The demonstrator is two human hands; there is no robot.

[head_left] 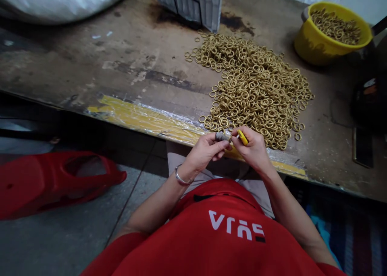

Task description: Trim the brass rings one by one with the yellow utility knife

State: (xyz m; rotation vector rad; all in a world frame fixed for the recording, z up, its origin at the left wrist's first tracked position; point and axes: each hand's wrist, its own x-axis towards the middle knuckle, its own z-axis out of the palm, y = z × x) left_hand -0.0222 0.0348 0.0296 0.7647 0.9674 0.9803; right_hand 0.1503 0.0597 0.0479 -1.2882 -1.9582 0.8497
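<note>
My left hand (208,149) is closed in a pinch just off the table's front edge. A dark grey wrap or sleeve (221,136) shows at its index fingertip. Between the two hands is a small gold-coloured piece (230,139), mostly hidden by the fingers; it may be a ring. My right hand (252,147) is closed around a small tool with a yellow handle (242,137), its working end hard to make out near the left fingertips. Right beyond both hands spreads a large heap of gold-coloured rings (256,90), with several loose ones at its edges.
A yellow tub (317,46) of similar rings stands at the back right of the worn table (157,62). A grey ribbed panel (208,6) stands at the back, a white sack (60,2) back left. A phone-like dark slab (363,148) lies right; a red stool (27,183) lies left.
</note>
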